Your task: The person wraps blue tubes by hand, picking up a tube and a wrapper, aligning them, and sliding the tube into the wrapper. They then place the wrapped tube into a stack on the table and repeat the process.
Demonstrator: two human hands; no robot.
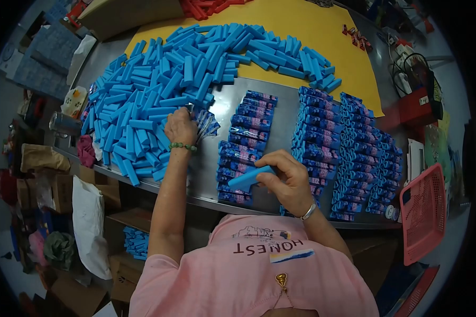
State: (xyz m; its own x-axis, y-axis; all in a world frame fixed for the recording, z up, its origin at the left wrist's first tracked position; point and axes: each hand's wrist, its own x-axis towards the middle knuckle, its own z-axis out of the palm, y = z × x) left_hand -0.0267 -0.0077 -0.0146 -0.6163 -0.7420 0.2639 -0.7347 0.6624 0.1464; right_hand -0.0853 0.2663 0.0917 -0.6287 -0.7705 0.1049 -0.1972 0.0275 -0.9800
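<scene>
My left hand (181, 128), with a green bead bracelet, has its fingers curled at the edge of a small fan of flat printed wrappers (207, 126), beside the big pile of light blue tubes (143, 113). Between the thumb and fingers of my right hand (286, 182), a blue tube (243, 181) is held slantwise. It is over the lower part of a column of dark blue and pink printed packets (248, 134). More columns of such packets (317, 127) lie to the right on the metal table (201, 182).
A yellow sheet (349, 68) lies under part of the pile, with small red items (357, 38) on it. A cardboard box (127, 18) and red tubes (209, 7) are at the back. A pink basket (423, 211) and a red box (415, 108) are right; a jar (64, 124) is left.
</scene>
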